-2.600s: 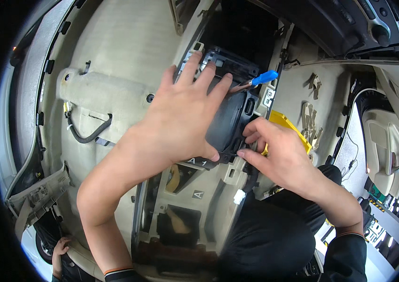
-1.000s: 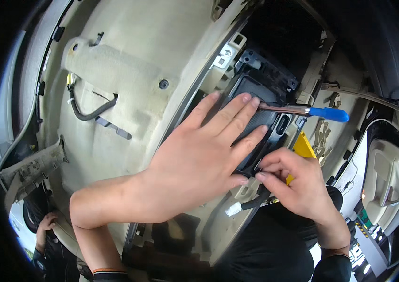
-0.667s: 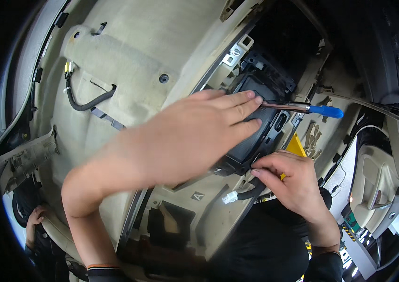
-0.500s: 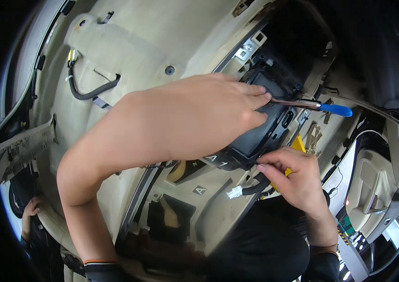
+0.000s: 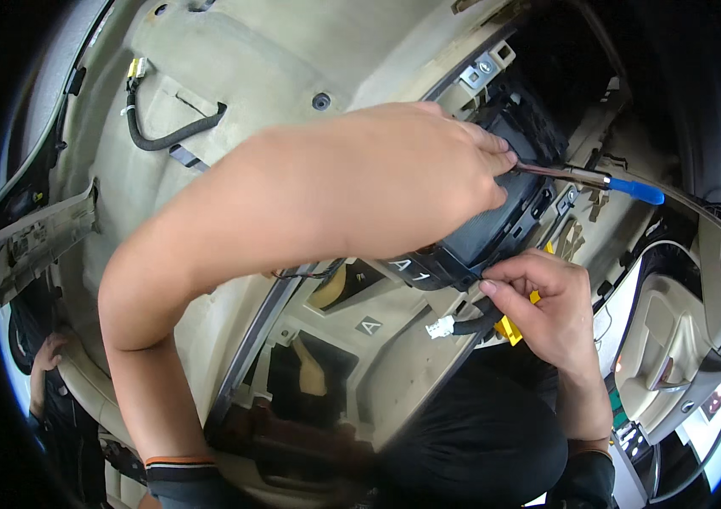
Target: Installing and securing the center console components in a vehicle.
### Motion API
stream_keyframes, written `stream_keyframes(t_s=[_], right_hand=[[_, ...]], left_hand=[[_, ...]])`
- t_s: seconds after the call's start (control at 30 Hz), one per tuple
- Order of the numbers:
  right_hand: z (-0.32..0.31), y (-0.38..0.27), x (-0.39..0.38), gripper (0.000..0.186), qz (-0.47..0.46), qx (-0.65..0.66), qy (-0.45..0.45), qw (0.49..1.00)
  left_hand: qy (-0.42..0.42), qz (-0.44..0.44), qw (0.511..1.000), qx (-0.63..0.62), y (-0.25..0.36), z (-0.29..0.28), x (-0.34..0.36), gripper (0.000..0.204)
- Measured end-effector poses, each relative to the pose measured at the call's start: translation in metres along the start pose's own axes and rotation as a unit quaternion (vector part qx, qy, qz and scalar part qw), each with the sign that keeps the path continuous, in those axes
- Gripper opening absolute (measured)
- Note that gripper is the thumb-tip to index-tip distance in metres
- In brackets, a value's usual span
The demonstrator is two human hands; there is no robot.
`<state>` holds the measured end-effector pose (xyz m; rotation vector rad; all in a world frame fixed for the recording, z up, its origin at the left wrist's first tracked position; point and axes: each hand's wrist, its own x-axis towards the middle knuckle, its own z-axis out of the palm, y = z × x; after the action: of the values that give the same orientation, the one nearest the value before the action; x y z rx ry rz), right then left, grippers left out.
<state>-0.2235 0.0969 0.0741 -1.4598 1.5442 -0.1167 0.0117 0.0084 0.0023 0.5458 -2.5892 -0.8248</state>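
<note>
My left hand point(image 5: 428, 182) reaches across a black plastic unit point(image 5: 471, 242), back of the hand up and fingers curled. Its fingertips close on the near end of a slim metal-shafted tool with a blue handle point(image 5: 636, 191), which points to the right. My right hand point(image 5: 543, 305) is at the unit's lower right corner, thumb and index finger pinched together there. What lies between them is too small to make out. Just below, a white connector point(image 5: 439, 327) on a black-wrapped cable point(image 5: 475, 323) hangs free of the fingers.
A beige panel point(image 5: 275, 51) fills the upper left, with another wrapped cable point(image 5: 161, 142) on it. A metal bracket point(image 5: 481, 72) sits above the unit; a yellow part point(image 5: 509, 331) shows behind my right hand. A beige car door point(image 5: 674, 331) stands at right, another person's hand point(image 5: 50, 350) at far left.
The view has shifted, so the unit, the tool and both hands appear slightly higher and farther right. Both hands keep nearly the same hold and place on the unit.
</note>
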Motion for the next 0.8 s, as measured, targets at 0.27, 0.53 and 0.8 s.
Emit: stream_keyframes(t_s=[0.27,0.53,0.8], right_hand=[[-0.002,0.001,0.004,0.010,-0.022,0.002,-0.013,1.000],[-0.004,0.007,0.004,0.008,-0.050,0.001,-0.022,0.999],[-0.002,0.006,0.004,0.009,-0.041,0.038,-0.033,0.998]], left_hand=[[-0.090,-0.060,0.994,-0.024,0.015,-0.024,0.010,0.057],[-0.052,-0.063,0.997,-0.005,0.022,-0.016,0.006,0.060],[-0.066,-0.063,0.996,-0.010,0.022,-0.020,0.000,0.061]])
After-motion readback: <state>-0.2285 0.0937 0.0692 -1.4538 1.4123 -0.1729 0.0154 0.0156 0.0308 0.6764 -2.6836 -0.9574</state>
